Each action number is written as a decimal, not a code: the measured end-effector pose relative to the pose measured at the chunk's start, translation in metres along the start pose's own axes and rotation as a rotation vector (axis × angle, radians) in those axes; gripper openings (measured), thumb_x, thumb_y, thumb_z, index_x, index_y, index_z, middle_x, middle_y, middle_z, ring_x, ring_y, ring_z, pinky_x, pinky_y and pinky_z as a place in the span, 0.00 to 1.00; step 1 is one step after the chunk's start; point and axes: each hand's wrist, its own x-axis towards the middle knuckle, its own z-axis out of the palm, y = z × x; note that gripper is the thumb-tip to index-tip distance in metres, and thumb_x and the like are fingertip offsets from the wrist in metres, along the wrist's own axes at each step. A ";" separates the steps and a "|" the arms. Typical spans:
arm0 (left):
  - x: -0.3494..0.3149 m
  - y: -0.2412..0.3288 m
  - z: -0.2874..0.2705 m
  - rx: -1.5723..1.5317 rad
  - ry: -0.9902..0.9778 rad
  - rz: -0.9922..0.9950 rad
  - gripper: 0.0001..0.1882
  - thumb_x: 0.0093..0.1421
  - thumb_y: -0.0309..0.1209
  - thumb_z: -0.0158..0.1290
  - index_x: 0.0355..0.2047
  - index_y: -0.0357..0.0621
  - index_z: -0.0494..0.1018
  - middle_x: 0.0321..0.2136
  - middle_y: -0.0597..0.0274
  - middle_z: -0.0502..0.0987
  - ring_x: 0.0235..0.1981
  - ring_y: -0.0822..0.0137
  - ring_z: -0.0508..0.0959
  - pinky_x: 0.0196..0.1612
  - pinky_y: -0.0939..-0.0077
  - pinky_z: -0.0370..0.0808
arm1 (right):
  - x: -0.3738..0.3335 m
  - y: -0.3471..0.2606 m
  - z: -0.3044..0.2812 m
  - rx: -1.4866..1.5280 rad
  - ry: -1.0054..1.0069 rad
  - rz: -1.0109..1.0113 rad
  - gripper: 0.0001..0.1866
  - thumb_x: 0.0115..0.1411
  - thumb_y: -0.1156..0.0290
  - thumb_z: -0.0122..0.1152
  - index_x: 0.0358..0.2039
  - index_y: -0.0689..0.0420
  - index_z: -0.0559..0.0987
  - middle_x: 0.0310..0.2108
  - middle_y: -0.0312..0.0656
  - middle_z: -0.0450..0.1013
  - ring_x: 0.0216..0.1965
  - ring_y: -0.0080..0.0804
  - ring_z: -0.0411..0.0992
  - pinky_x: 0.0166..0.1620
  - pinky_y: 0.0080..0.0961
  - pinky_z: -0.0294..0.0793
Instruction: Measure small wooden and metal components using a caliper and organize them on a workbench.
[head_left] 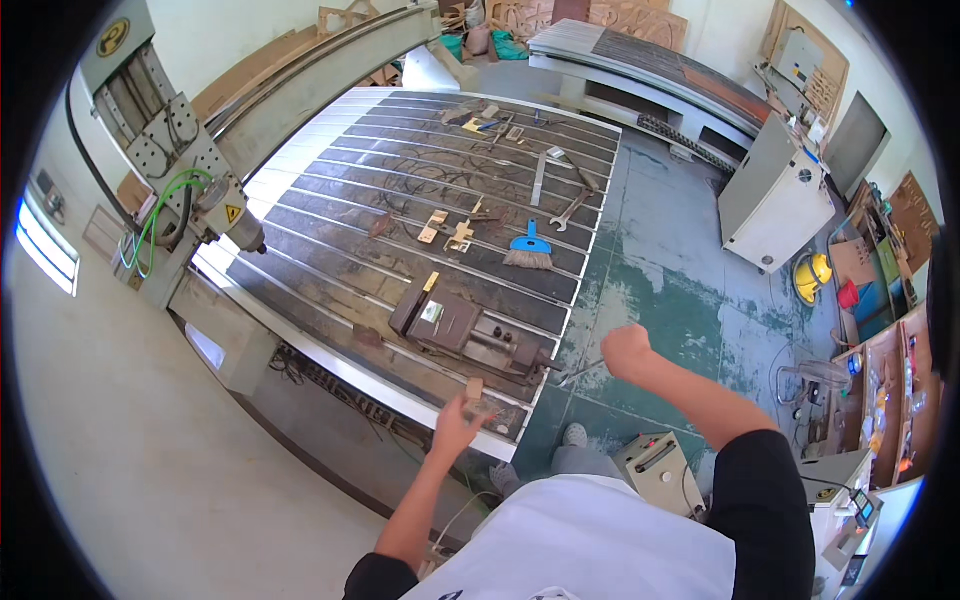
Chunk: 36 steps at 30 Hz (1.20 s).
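Observation:
A brown machine vise point(455, 325) lies on the slotted bed of a machine, its screw end pointing to the bed's right edge. Past that edge, my right hand point(627, 352) is closed in a fist around a thin metal crank handle point(580, 374), which reaches to the vise screw. My left hand point(456, 428) is at the bed's near corner, its fingers closed on a small wooden block point(475, 387) in front of the vise. A narrow yellowish piece point(431, 283) stands at the vise's far jaw.
On the slotted bed point(330, 215) lie a blue hand brush point(529, 246), a wrench point(572, 210), a steel ruler point(539, 180) and yellowish machined pieces point(460, 237). A spindle head point(232, 215) hangs at the left. A grey cabinet point(775, 195) stands across the floor.

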 end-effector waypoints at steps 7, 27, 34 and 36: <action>-0.001 0.096 0.030 0.264 0.139 0.357 0.26 0.50 0.31 0.59 0.47 0.32 0.65 0.41 0.43 0.71 0.44 0.45 0.70 0.49 0.58 0.67 | -0.043 0.015 0.044 0.311 0.293 -0.016 0.07 0.43 0.68 0.60 0.23 0.55 0.81 0.24 0.47 0.76 0.30 0.44 0.76 0.32 0.39 0.75; 0.314 0.064 0.257 0.036 0.565 -0.873 0.17 0.50 0.26 0.51 0.40 0.30 0.66 0.41 0.34 0.73 0.44 0.41 0.75 0.47 0.54 0.73 | -0.016 0.313 0.247 0.924 0.138 0.182 0.34 0.50 0.62 0.64 0.54 0.63 0.64 0.48 0.61 0.67 0.50 0.59 0.66 0.52 0.43 0.67; 0.326 0.074 0.250 0.557 0.759 -0.368 0.16 0.45 0.27 0.54 0.34 0.32 0.68 0.32 0.43 0.71 0.36 0.44 0.72 0.44 0.56 0.69 | -0.003 0.363 0.324 0.994 0.131 0.247 0.31 0.51 0.60 0.63 0.52 0.61 0.67 0.42 0.60 0.71 0.47 0.59 0.68 0.48 0.45 0.70; 0.335 0.096 0.263 0.450 0.613 -0.275 0.15 0.45 0.25 0.53 0.33 0.31 0.66 0.33 0.43 0.70 0.36 0.44 0.70 0.40 0.55 0.66 | 0.000 0.379 0.334 1.055 0.065 0.323 0.31 0.51 0.57 0.63 0.53 0.59 0.68 0.44 0.59 0.71 0.49 0.55 0.68 0.51 0.42 0.69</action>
